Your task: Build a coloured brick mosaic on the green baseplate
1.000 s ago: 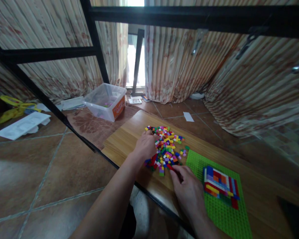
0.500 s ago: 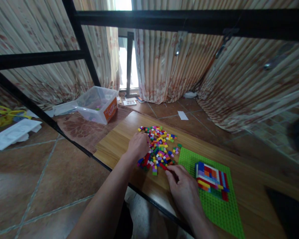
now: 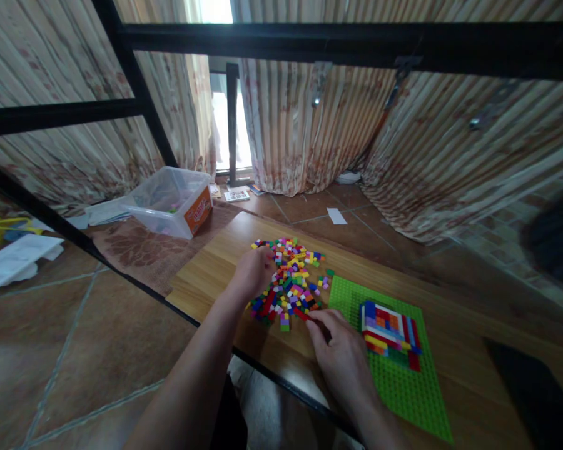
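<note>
A heap of small coloured bricks [image 3: 288, 281] lies on the wooden table [image 3: 216, 275]. My left hand [image 3: 252, 273] rests curled on the heap's left side, its fingertips buried among the bricks. My right hand [image 3: 340, 356] sits at the heap's near edge, thumb and fingers pinched around a red brick [image 3: 303, 314]. To the right lies a green baseplate [image 3: 403, 387] that carries a block of stacked multicoloured bricks [image 3: 389, 334].
A clear plastic tub [image 3: 171, 201] with an orange label stands on a brown mat on the tiled floor. Black frame bars [image 3: 309, 44] cross overhead, with curtains behind. White papers [image 3: 9, 262] lie at far left. A dark object [image 3: 535, 387] sits on the table's right end.
The view has swung, sliding everything leftward. Both hands stay at the brick heap; my right hand keeps its pinch at the near edge.
</note>
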The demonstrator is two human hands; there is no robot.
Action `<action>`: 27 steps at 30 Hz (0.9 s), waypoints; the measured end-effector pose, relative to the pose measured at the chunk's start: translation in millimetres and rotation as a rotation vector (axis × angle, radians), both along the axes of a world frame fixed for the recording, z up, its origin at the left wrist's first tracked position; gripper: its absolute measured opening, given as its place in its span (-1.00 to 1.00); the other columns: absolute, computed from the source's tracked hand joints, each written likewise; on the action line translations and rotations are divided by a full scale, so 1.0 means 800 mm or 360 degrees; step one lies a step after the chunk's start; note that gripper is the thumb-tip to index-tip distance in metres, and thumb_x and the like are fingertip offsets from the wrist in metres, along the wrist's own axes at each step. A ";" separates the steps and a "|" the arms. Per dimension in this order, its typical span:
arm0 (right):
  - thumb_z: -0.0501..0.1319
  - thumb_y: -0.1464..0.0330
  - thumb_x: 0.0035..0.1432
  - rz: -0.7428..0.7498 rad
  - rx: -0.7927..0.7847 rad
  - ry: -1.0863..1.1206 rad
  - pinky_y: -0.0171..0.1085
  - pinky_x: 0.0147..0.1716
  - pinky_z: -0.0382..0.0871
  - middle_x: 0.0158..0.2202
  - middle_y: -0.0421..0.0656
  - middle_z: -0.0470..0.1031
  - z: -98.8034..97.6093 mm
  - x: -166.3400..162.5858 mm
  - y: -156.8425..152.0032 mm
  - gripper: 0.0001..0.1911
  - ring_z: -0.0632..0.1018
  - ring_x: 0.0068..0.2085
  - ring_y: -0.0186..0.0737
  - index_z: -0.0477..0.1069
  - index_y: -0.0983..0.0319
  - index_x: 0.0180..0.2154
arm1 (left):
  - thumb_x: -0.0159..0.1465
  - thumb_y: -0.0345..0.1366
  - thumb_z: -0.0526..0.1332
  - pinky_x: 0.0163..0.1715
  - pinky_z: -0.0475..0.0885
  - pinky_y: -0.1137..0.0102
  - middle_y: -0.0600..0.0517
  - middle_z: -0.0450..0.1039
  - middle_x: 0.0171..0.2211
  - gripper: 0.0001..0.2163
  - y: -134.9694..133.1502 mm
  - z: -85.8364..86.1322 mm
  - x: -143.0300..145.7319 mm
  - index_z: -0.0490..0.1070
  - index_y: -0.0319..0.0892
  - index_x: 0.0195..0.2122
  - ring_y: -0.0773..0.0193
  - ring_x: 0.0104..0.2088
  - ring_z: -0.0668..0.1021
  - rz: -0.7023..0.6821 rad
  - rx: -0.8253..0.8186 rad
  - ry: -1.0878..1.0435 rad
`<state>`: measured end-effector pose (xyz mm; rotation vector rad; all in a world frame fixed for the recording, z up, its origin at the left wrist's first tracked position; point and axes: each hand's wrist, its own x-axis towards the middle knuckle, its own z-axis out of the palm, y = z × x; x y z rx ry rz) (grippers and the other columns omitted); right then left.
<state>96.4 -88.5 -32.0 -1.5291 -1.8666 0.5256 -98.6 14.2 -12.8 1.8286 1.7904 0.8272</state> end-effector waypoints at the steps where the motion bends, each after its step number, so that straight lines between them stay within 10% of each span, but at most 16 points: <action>1: 0.09 0.36 0.26 -0.0009 0.0010 0.0033 -0.23 -0.20 0.38 -0.25 -0.11 0.53 0.001 0.000 0.000 -0.79 0.55 -0.22 -0.18 0.49 0.22 -0.24 | 0.09 -0.41 0.21 -0.40 0.30 0.45 0.04 0.47 -0.49 -0.85 0.001 0.000 -0.001 0.51 -0.24 -0.32 0.29 -0.44 0.47 -0.0007 0.0001 -0.0167; 12: 0.21 0.15 0.17 -0.0201 -0.0175 0.0834 -0.29 -0.36 0.39 -0.29 -0.13 0.55 0.009 -0.002 0.013 -0.66 0.51 -0.38 -0.26 0.47 0.23 -0.13 | -0.04 -0.36 0.39 -0.26 0.41 0.41 -0.02 0.57 -0.30 -0.74 -0.039 0.020 0.084 0.58 -0.22 -0.27 0.31 -0.33 0.54 -0.0221 -0.0486 -0.2037; 27: 0.26 0.14 0.06 -0.0541 -0.0149 0.1382 -0.33 -0.43 0.33 -0.45 -0.23 0.53 0.017 0.021 0.025 -0.72 0.46 -0.44 -0.32 0.50 0.23 -0.33 | 0.00 -0.40 0.36 -0.27 0.39 0.45 0.03 0.57 -0.37 -0.76 -0.050 0.013 0.117 0.59 -0.21 -0.25 0.34 -0.35 0.52 -0.0511 -0.0535 -0.1704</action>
